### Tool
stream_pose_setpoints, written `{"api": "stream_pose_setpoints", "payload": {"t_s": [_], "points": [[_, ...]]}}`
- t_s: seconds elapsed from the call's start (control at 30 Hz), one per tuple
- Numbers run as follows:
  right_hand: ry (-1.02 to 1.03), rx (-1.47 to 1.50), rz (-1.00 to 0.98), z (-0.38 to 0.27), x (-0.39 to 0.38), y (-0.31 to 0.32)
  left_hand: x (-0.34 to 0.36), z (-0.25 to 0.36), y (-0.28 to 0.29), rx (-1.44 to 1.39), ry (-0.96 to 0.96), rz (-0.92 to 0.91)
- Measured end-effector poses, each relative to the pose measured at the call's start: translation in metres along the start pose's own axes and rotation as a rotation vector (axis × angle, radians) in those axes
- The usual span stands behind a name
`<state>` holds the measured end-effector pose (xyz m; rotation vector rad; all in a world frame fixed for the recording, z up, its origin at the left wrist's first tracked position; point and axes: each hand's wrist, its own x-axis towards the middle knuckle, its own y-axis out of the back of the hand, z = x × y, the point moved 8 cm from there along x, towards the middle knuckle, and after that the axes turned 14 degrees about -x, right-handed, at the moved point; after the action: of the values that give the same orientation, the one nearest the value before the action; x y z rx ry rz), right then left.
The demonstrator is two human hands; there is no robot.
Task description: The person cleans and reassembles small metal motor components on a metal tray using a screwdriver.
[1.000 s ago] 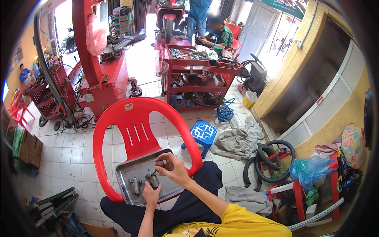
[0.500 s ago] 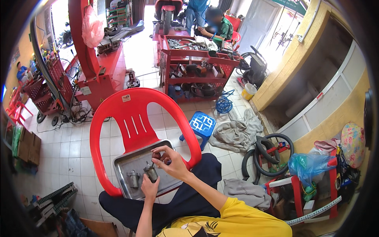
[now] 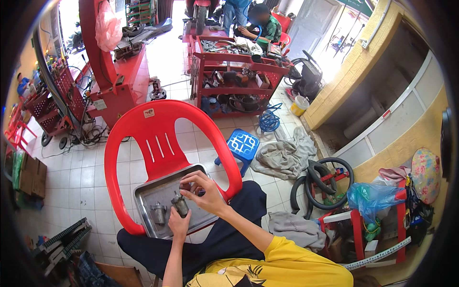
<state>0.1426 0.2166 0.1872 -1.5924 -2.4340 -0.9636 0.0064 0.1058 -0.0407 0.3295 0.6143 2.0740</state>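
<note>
A metal cylinder (image 3: pixel 180 206) that looks like a small starter motor stands tilted in my left hand (image 3: pixel 179 224), whose fingers wrap its lower end. Just above its top, my right hand (image 3: pixel 206 192) pinches a small reddish-brown rounded part (image 3: pixel 184 186) between thumb and fingers; most of that part is hidden by the fingers. A second, similar metal cylinder (image 3: pixel 158 213) lies to the left in a shallow steel tray (image 3: pixel 145 197). The tray rests on the seat of a red plastic chair (image 3: pixel 128 125), right in front of my knees.
A blue stool (image 3: pixel 244 143) stands right of the chair. Beyond are a red tool trolley (image 3: pixel 234 61), a red lift post (image 3: pixel 98 52) and another person (image 3: pixel 273 31). Grey cloths (image 3: pixel 284 155) and black tyre tubes (image 3: pixel 337 201) lie on the right, beside a red rack (image 3: pixel 359 234).
The whole view has shifted slightly. My right fingers have curled further over the small brown part, which shows less now. My left hand keeps its hold on the metal cylinder.
</note>
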Motion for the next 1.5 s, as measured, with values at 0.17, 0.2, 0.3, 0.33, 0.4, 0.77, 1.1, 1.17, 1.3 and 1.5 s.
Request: {"api": "stream_pose_setpoints", "payload": {"t_s": [0.17,0.2,0.3,0.33,0.4,0.77,1.1,1.17,1.3,1.5], "points": [[-0.017,0.058,-0.034,0.009,-0.001,-0.002,0.001,-0.001,-0.001,-0.002,0.022,-0.02],[-0.06,0.079,-0.054,0.008,0.0,-0.004,0.001,-0.003,0.0,-0.002,0.024,-0.019],[-0.239,0.22,-0.045,0.013,0.001,-0.008,0.001,-0.004,0.0,-0.002,0.027,-0.02],[-0.206,0.224,-0.026,0.011,0.002,-0.008,0.002,-0.004,-0.001,-0.002,0.024,-0.02],[-0.14,0.231,0.011,0.012,0.001,-0.007,0.001,-0.002,-0.001,0.001,0.013,-0.016],[-0.159,0.173,-0.12,0.008,0.001,-0.018,0.002,-0.002,0.001,0.01,0.087,-0.079],[-0.03,0.188,-0.108,0.001,0.006,-0.018,0.003,-0.007,-0.003,0.019,0.035,-0.041],[-0.041,0.114,-0.132,-0.007,0.009,-0.016,0.003,-0.005,-0.001,0.008,0.031,-0.026],[-0.07,0.023,-0.109,-0.001,0.006,-0.015,0.001,-0.007,0.0,0.003,0.039,-0.045],[-0.086,0.089,-0.08,-0.001,0.011,-0.017,-0.001,-0.01,0.001,0.009,0.037,-0.018]]}}
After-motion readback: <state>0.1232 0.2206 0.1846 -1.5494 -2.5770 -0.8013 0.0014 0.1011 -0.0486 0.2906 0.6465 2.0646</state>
